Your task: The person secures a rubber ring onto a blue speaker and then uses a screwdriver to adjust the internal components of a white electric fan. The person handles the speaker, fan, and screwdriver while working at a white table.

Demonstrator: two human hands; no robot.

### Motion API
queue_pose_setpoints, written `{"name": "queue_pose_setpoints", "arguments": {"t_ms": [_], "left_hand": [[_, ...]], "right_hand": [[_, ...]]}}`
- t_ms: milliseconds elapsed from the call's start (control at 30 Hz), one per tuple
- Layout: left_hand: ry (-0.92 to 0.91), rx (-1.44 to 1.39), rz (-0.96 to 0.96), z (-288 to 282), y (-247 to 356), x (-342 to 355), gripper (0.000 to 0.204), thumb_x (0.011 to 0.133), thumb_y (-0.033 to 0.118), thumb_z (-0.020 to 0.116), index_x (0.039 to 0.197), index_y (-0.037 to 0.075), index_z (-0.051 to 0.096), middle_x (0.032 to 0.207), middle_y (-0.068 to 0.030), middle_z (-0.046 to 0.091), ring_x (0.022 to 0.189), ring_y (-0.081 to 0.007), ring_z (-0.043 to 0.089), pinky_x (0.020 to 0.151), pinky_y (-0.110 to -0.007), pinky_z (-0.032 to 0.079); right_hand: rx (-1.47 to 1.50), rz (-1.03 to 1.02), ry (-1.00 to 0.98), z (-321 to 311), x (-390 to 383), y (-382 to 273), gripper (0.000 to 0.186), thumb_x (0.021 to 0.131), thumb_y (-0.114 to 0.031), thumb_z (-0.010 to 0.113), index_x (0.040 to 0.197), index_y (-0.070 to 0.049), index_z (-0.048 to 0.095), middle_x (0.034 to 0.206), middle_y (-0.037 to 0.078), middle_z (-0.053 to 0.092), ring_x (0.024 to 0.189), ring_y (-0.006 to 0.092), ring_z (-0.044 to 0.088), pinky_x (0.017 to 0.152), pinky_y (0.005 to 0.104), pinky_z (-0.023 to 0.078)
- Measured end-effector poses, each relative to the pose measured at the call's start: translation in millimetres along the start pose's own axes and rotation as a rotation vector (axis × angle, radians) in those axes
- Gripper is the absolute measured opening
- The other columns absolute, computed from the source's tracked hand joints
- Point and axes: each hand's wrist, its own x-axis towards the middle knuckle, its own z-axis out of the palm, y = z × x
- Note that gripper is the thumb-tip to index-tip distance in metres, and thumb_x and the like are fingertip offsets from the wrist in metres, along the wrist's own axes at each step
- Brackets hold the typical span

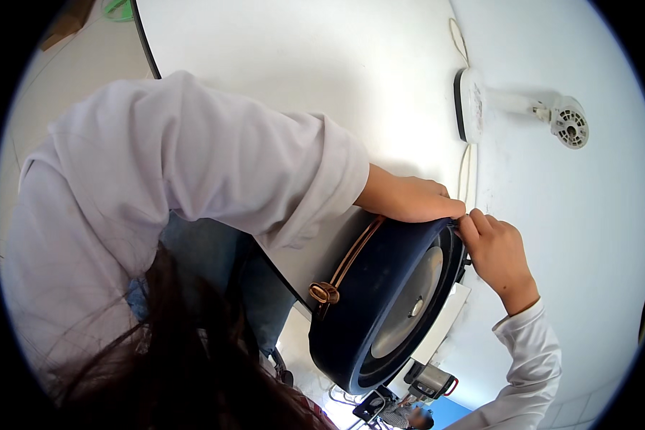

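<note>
A dark blue, round, drum-shaped appliance (351,315) stands tilted on its side near the table's edge. Two thin copper-coloured bands and a copper-coloured knob (324,292) run along its outer wall. Its open face, turned to the right, shows a grey metal disc (413,287) with a small fitting at the centre. My left hand (416,199) lies over the upper rim, fingers curled onto the edge. From the right, my right hand (496,251) pinches the same rim close beside the left fingertips. What lies under the fingers is hidden.
The white table (279,50) reaches away behind my left arm. Along the wall stands a white device with a flat base (470,107) and a round slotted head (570,127), with a cable beside it. Below, a metal machine (430,381) and another person (408,417) appear.
</note>
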Motion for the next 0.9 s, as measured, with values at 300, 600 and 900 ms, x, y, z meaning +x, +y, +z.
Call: {"name": "queue_pose_setpoints", "arguments": {"t_ms": [300,600,900], "left_hand": [[-0.003,0.000,0.023,-2,-2,1,0.054,0.092,0.041,0.041,0.128,0.002,0.049,0.120,-0.0136,0.056,0.105,-0.0219,0.054,0.093,-0.031,0.040],[0.049,0.038,0.049,1,-3,-2,0.059,0.091,0.046,0.040,0.130,0.002,0.047,0.126,-0.0190,0.053,0.113,-0.0296,0.051,0.098,-0.034,0.038],[0.085,0.037,-0.005,2,0,-4,0.060,0.090,0.048,0.040,0.130,0.004,0.048,0.129,-0.0191,0.051,0.116,-0.0306,0.049,0.100,-0.035,0.036]], "right_hand": [[-0.205,-0.244,0.263,18,0,14,0.012,0.077,-0.013,0.063,0.084,-0.008,0.055,0.066,-0.001,0.043,0.057,0.0115,0.048,0.047,0.0241,0.040],[0.092,-0.157,0.209,22,1,11,0.017,0.085,-0.017,0.062,0.077,-0.006,0.051,0.060,0.003,0.046,0.052,0.0182,0.053,0.045,0.0304,0.042],[0.893,0.453,-0.058,9,5,-10,0.025,0.093,-0.018,0.054,0.075,-0.001,0.048,0.053,0.010,0.046,0.044,0.0176,0.047,0.046,0.0351,0.037]]}}
